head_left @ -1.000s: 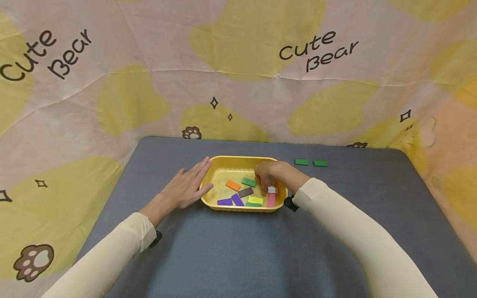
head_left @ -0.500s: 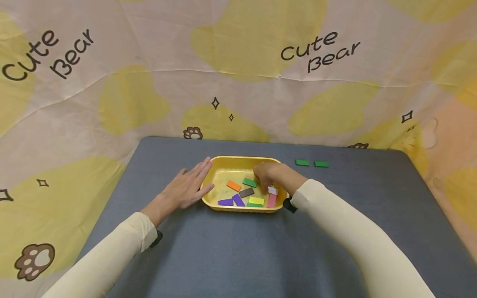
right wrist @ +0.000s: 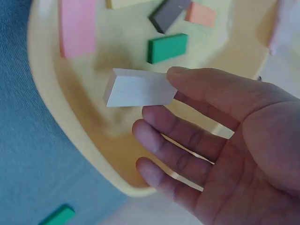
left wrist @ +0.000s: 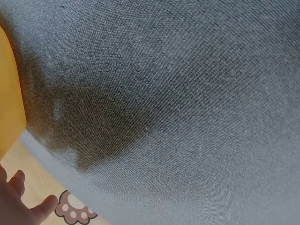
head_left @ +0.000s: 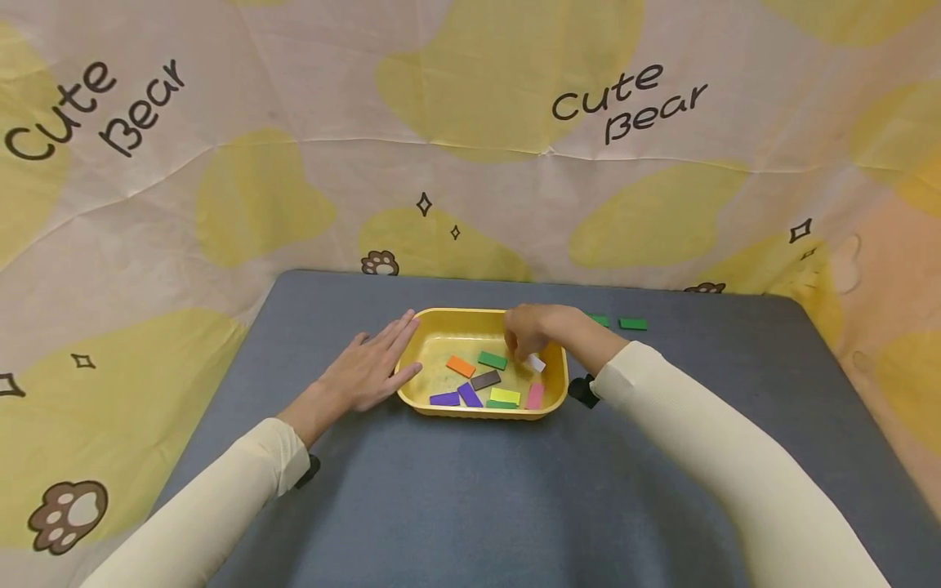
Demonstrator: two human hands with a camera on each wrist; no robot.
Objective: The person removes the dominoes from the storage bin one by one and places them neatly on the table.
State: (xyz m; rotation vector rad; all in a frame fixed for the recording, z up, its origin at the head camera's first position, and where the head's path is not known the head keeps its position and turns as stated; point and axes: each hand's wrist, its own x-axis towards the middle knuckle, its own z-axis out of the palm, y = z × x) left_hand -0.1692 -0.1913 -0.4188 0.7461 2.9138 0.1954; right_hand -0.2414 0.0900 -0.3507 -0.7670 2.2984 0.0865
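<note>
Evidently the right hand [head_left: 531, 328], pinching a white block [right wrist: 139, 89], part-hides an outlying green block [head_left: 601, 321], left hand [head_left: 370, 369] straight-fingered.

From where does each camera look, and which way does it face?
Head: worn on the head, facing forward and down at the yellow tray and blue table; left hand, right hand and sleeves show.
Left wrist: worn there, facing mainly the table; part of the left hand shows lower left.
Right wrist: worn there, facing into the tray; the right hand pinches a white block.
Shared: head and right wrist both show this block.
</note>
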